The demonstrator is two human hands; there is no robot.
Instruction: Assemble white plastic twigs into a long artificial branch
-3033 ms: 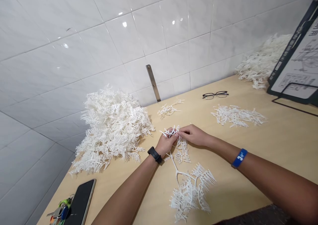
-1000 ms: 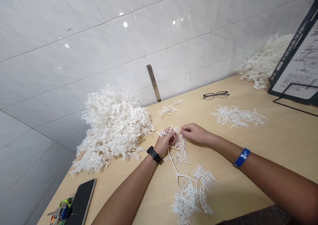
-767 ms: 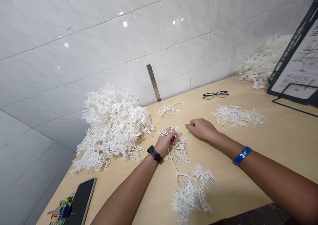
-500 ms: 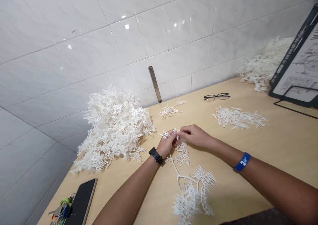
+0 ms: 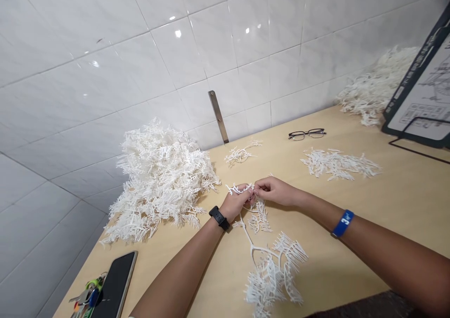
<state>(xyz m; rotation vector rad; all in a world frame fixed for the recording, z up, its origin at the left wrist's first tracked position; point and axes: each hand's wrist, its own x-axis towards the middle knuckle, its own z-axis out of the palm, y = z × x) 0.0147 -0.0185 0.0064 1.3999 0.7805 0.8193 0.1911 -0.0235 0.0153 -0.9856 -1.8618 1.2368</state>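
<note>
A white branched plastic sprig hangs from my left hand and spreads towards the table's near edge, with many thin prongs on its ends. My left fingers are closed around its stem, and short twigs stick out above the thumb. My right hand meets the left thumb, finger and thumb pinched at the sprig's twigs; the exact spot between the fingertips is too small to make out. To the left rises a big heap of similar white sprigs.
Small white snipped-looking pieces lie to the right, behind them glasses. A loose sprig is near the wall bracket. A phone and keys lie front left. A clipboard-like board and another white heap stand far right.
Both hands stay together at nearly the same place, with small finger movements. The short twigs above my left thumb have shifted slightly. The view has tilted a little.
</note>
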